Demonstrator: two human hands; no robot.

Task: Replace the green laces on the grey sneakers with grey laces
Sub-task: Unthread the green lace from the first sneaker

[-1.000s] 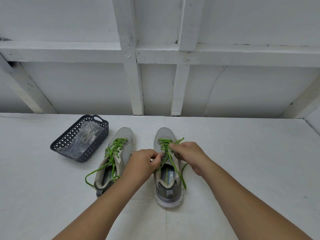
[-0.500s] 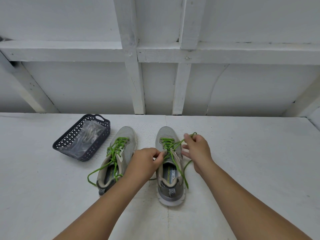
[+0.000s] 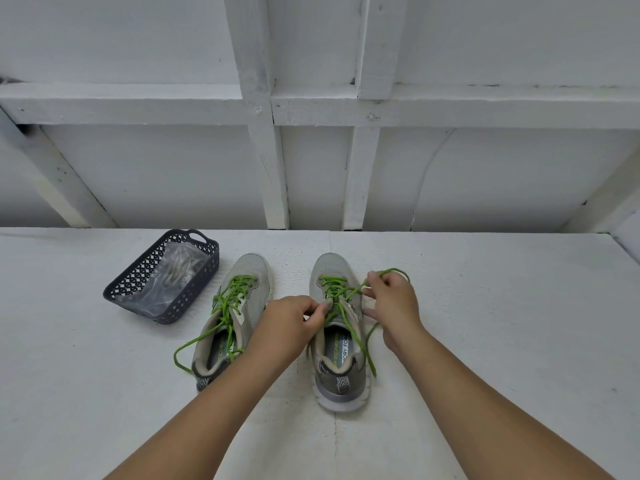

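Grey mesh is covering both sneakers, which are sitting side by side, toes away from the person, on a white, finely pebbled tabletop (image 3: 485, 341). The right sneaker (image 3: 337, 362) is showing a darker grey heel with a zigzag pull tab, a thick pale sole and a printed insole. Its green lace (image 3: 360, 341), a thin round cord, is lying crossed over the upper eyelets, with one loose end trailing down past the shoe's right side. The left hand (image 3: 287, 323) is pinching the lace at the tongue, fingers curled. The right hand (image 3: 391, 299) is gripping another stretch of that lace, drawn taut out to the right of the shoe and looping above the knuckles. The left sneaker (image 3: 235, 317) is lying just beside it, angled slightly, its own green lace (image 3: 221, 313) slack and one end curving off onto the tabletop. Further left, a dark blue plastic basket (image 3: 131, 289) with a perforated lattice wall is holding a crinkled clear plastic bag (image 3: 173, 271); what is inside it is too blurred to tell.
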